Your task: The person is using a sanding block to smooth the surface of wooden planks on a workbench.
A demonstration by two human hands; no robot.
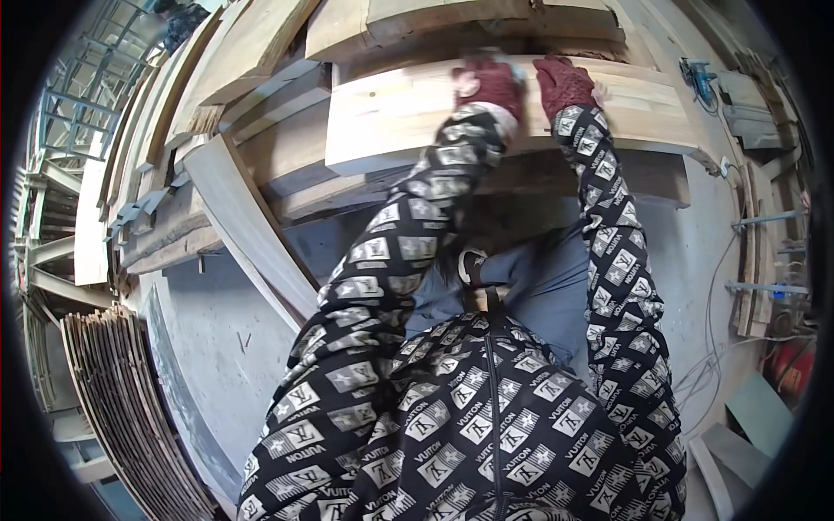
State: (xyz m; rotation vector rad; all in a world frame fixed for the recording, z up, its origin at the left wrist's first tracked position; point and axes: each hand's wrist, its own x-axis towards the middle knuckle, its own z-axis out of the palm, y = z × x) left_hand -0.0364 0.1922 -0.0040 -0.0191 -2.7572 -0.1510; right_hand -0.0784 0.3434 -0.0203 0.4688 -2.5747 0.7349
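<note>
Two hands in dark red gloves are seen at the top centre of the frame, both set on one pale board (391, 113). The board is laid crosswise through the upper middle of the frame, on top of stacked timber (287, 161). The left hand (495, 85) is blurred and bent over the board; whether its fingers are closed on anything cannot be told. The right hand (566, 84) is placed just beside it, to the right, with its fingers held close together and laid on the board near its far edge; whether the edge is gripped cannot be told.

One black jacket (452, 408) with one front zip is shown at the lower centre. It and its two sleeves are covered with repeated pale lettering and square emblems, too many to be counted. One dark shoe (472, 265) is seen below the board.

One plank (239, 217) is leaned aslant left of centre. One bundle of thin wooden strips (130, 399) is stood at the lower left; its strips are packed too closely to be counted. One blue tool (698, 80) is seen at the upper right, two metal bars (769, 287) at the right edge, and one red object (790, 369) at the lower right. One other person (180, 22) in dark clothing is partly shown at the upper left.
</note>
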